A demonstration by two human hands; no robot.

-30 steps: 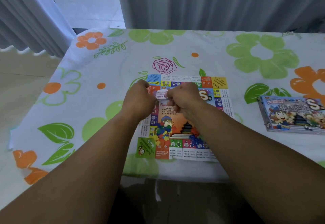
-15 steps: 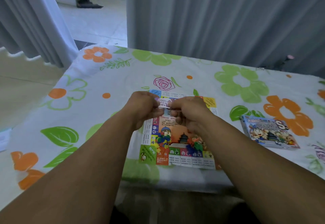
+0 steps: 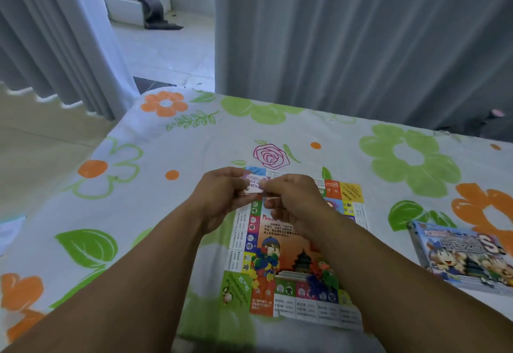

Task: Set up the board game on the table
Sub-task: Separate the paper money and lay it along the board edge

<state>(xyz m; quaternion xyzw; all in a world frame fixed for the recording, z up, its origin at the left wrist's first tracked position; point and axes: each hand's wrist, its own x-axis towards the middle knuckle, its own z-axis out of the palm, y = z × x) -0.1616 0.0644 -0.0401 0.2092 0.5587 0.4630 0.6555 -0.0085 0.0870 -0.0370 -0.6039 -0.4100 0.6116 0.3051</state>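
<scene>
The left hand (image 3: 219, 197) and right hand (image 3: 294, 200) hide most of the small pink-and-white paper slips (image 3: 254, 184) pinched between them; their print is blurred. Below the hands, the colourful paper game board (image 3: 277, 258) is partly covered. Right of the right hand, the blue cardboard box (image 3: 466, 255) is cropped.

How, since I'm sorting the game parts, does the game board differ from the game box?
The game board is a thin flat sheet; the game box is thicker, with a visible side wall. The board lies partly under the forearms, below the left hand and right hand pinching paper slips; the box sits apart to the right, untouched. Both lie on the tablecloth and show cartoon figures.
</scene>
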